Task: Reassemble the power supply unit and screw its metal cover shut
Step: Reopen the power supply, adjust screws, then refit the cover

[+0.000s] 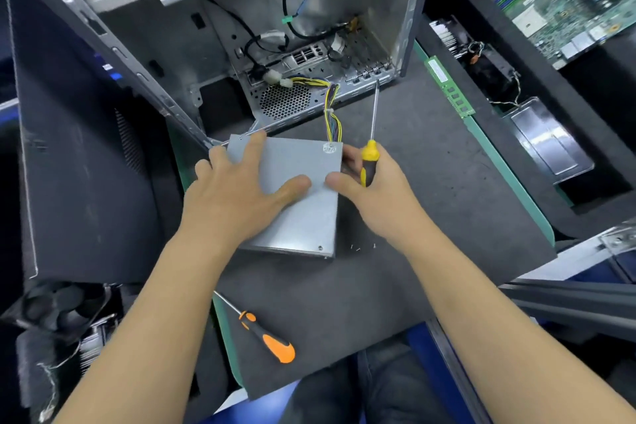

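The boxy grey sheet-metal power supply unit (296, 196) lies on the dark felt mat (430, 182). The left hand (237, 193) presses flat, fingers spread, on its cover. The right hand (375, 193) grips the yellow-handled screwdriver (369, 162) and touches the unit's right edge.

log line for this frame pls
left hand: flat on PSU cover | right hand: grips PSU edge, holds yellow screwdriver | screws: loose on mat

Two screwdrivers (370, 162) (266, 337), one power supply unit (303, 203), one computer case (275, 27)
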Motion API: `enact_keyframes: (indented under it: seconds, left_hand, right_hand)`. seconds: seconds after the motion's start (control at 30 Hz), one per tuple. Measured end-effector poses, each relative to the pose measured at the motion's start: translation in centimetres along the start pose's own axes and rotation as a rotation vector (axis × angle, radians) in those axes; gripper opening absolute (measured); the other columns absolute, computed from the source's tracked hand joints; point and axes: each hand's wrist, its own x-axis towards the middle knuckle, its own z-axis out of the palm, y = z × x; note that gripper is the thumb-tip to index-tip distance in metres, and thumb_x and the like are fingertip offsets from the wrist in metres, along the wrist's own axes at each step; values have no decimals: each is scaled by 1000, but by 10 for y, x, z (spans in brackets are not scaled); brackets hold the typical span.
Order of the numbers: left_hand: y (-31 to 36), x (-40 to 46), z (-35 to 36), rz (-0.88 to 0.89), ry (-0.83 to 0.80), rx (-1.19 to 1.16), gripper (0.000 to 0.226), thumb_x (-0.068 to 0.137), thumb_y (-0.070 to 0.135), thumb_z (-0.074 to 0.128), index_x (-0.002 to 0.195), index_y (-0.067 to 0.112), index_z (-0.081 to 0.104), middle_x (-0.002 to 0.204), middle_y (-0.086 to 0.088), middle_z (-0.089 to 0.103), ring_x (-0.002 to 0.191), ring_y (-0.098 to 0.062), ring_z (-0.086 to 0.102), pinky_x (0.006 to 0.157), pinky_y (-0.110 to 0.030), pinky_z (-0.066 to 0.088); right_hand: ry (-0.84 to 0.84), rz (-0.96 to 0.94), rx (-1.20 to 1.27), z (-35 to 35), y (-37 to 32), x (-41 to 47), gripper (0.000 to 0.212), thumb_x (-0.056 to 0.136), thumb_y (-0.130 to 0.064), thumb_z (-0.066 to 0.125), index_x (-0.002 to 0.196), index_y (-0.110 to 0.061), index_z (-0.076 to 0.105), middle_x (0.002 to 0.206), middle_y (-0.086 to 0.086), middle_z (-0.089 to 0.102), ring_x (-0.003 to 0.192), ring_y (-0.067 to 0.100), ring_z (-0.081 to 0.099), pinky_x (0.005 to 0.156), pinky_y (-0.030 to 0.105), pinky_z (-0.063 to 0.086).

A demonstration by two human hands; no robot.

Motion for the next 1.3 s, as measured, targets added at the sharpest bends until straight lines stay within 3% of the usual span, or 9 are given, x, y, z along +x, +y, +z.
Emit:
enact_keyframes:
  seconds: [0.17, 0.27, 0.4, 0.57, 0.7, 0.83, 1.03, 1.17, 1.3]
  left_hand:
    - [-16, -5, -10, 61, -122, 5, 145, 27, 103, 38, 152, 43, -4, 157, 5, -21, 146, -34, 13, 110, -53, 32]
    - [-13, -2, -9, 434, -20, 211, 162, 23, 106, 41, 153, 32, -22, 151, 1, -48, 148, -33, -27, 117, -67, -1]
    - [0, 5, -5, 654, -90, 361, 156, 35, 102, 45, 147, 28, -35, 158, -9, -36, 146, -31, -33, 115, -68, -11]
    - [4, 1, -2, 657, 12, 392, 143, 42, 83, 49, 155, 20, -13, 156, -12, 1, 144, -39, 8, 118, -58, 8]
    - [4, -1, 1, 641, 39, 402, 143, 40, 84, 44, 156, 20, -10, 158, -14, 5, 143, -39, 12, 116, -57, 11]
    - [3, -2, 5, 651, 41, 391, 142, 41, 84, 43, 158, 20, -6, 158, -16, 9, 142, -41, 15, 115, -59, 11]
    - [0, 2, 13, 685, 66, 372, 143, 45, 89, 45, 156, 19, -10, 157, -19, 8, 142, -45, 14, 113, -64, 12]
    - [0, 3, 15, 664, 58, 392, 143, 44, 95, 35, 150, 23, -28, 159, -18, -4, 144, -45, 5, 114, -65, 7]
    - [3, 2, 16, 643, 77, 415, 136, 47, 85, 33, 152, 20, -24, 158, -20, -4, 143, -46, 7, 113, -64, 9]
  right_hand:
    - [-76, -10, -60, -2, -15, 21, 39, 82, -22, 74, 104, -2, 50, 121, 1, 69, 116, 25, 63, 103, 52, 46]
    - [-124, 5, -86, -7, -15, 22, 39, 88, -24, 73, 118, -6, 56, 125, -4, 67, 118, 16, 62, 105, 46, 46]
    - [-126, -34, -117, -7, -14, 18, 19, 87, -32, 73, 93, -35, 56, 127, 3, 65, 120, 19, 60, 105, 47, 46]
    - [-116, -75, -136, -7, -15, 16, 18, 73, -51, 72, 73, -54, 55, 122, 11, 65, 116, 28, 61, 99, 52, 49]
    - [-103, -80, -138, -7, -12, 13, 47, 76, -51, 71, 110, -20, 64, 99, -11, 66, 108, 24, 62, 96, 53, 50]
    - [-118, -89, -102, -6, -9, 13, 68, 80, -44, 71, 121, 7, 50, 119, -16, 67, 111, 19, 64, 96, 53, 50]
    - [-112, -87, -129, -7, -3, 14, 57, 83, -40, 71, 116, 4, 55, 93, -34, 62, 99, -6, 59, 88, 35, 53]
    - [-101, -89, -139, -4, -1, 15, 16, 87, -35, 71, 78, -34, 57, 111, -7, 68, 98, 10, 62, 82, 33, 51]
    - [-53, -42, -198, -14, -7, 12, 25, 84, -38, 75, 103, -27, 65, 91, -10, 66, 88, 2, 62, 84, 25, 52]
